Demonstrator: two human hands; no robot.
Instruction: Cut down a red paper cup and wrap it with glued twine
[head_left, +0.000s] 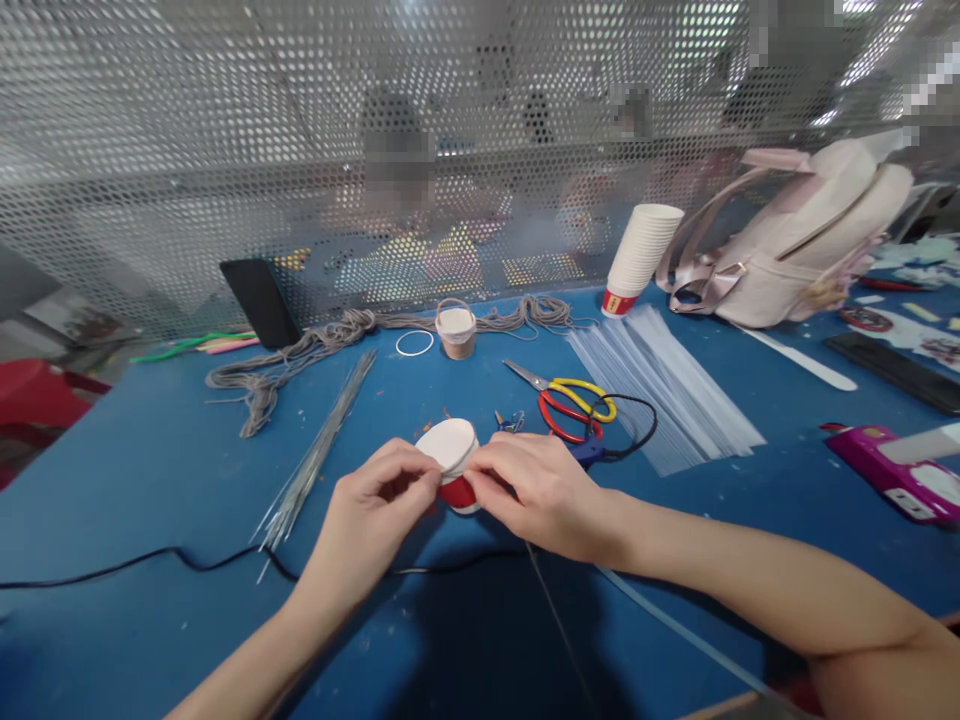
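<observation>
I pinch the small paper cup [453,462] between my left hand [375,505] and right hand [536,490], fingers closed on it; squeezing harder could crush its thin wall, I judge.

Small paper cup [452,462], white with red band, upside down and tilted, white base facing camera. Just above blue table [150,470], centre front, pinched from both sides.
</observation>
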